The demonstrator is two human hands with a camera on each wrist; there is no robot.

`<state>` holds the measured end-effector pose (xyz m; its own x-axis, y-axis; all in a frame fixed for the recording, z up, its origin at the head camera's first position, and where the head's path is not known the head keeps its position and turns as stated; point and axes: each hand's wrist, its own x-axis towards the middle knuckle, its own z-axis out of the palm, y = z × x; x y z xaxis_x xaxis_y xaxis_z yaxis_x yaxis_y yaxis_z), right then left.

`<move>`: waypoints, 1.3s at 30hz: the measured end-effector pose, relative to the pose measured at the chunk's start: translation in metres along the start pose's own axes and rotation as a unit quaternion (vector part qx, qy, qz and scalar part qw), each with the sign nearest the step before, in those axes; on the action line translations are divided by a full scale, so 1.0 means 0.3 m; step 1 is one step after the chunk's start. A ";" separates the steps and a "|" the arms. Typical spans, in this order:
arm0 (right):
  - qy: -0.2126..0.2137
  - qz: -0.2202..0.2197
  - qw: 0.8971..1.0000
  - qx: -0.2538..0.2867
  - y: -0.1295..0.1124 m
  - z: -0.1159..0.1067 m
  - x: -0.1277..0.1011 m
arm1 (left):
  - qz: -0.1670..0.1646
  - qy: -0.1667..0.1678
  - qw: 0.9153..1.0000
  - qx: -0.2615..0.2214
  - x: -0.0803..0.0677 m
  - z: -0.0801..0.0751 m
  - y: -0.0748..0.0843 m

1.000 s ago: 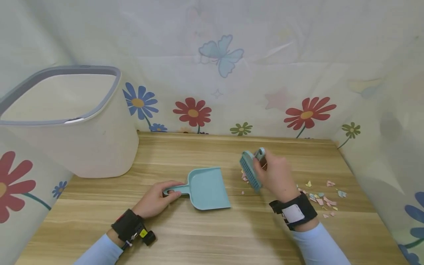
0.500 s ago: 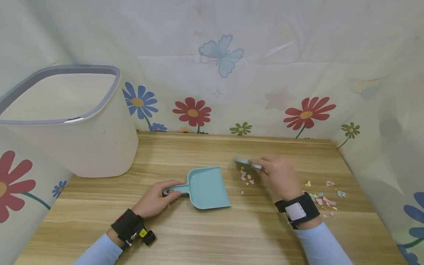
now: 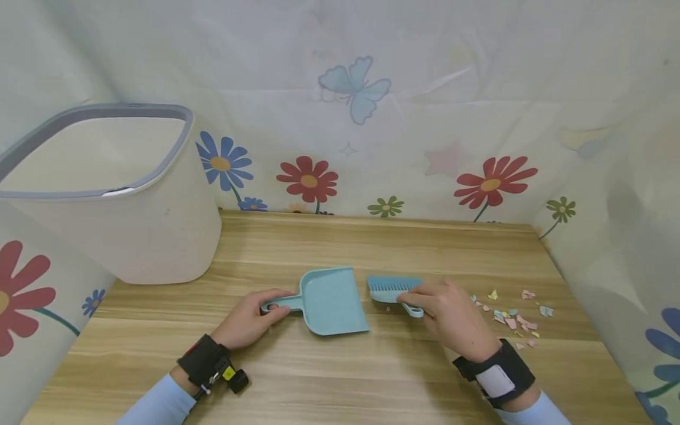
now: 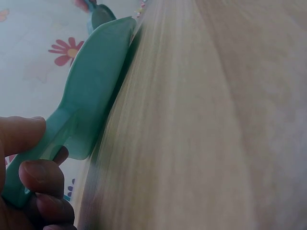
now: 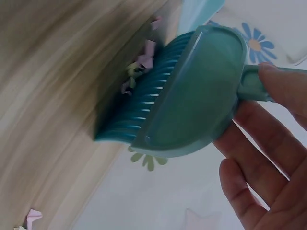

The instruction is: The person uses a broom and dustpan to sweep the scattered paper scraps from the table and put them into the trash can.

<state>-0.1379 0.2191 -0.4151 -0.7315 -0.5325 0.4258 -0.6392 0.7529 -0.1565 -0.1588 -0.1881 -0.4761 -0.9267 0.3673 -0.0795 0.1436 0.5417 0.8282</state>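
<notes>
One dustpan (image 3: pixel 332 300), one brush (image 3: pixel 393 288)

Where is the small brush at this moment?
In the head view, the brush lies on the table, gripped by the right hand, just right of the dustpan.

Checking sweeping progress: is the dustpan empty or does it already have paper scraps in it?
Empty. The dustpan lies flat on the table, its tray bare; scraps sit under the brush bristles.

One dustpan (image 3: pixel 332 301), one brush (image 3: pixel 393 289) and one white bin (image 3: pixel 122 236) stand on one wooden table (image 3: pixel 319 378). Two hands show, and the paper scraps (image 3: pixel 512 319) are too small and many to count
</notes>
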 end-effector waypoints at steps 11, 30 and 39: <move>0.187 0.071 0.979 -0.026 0.007 -0.054 0.044 | 0.023 0.017 1.000 0.007 -0.006 0.000 -0.020; 0.085 0.154 0.984 -0.024 -0.095 0.042 0.163 | 0.030 0.040 0.998 -0.029 -0.006 0.007 -0.015; 0.070 0.149 0.986 0.019 -0.194 0.093 0.257 | 0.031 0.035 0.998 -0.034 -0.004 0.003 -0.012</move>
<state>-0.1638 0.1236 -0.3979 -0.8502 -0.2288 0.4742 -0.4111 0.8512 -0.3264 -0.1579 -0.1899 -0.4794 -0.9387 0.3446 0.0105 0.1807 0.4660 0.8661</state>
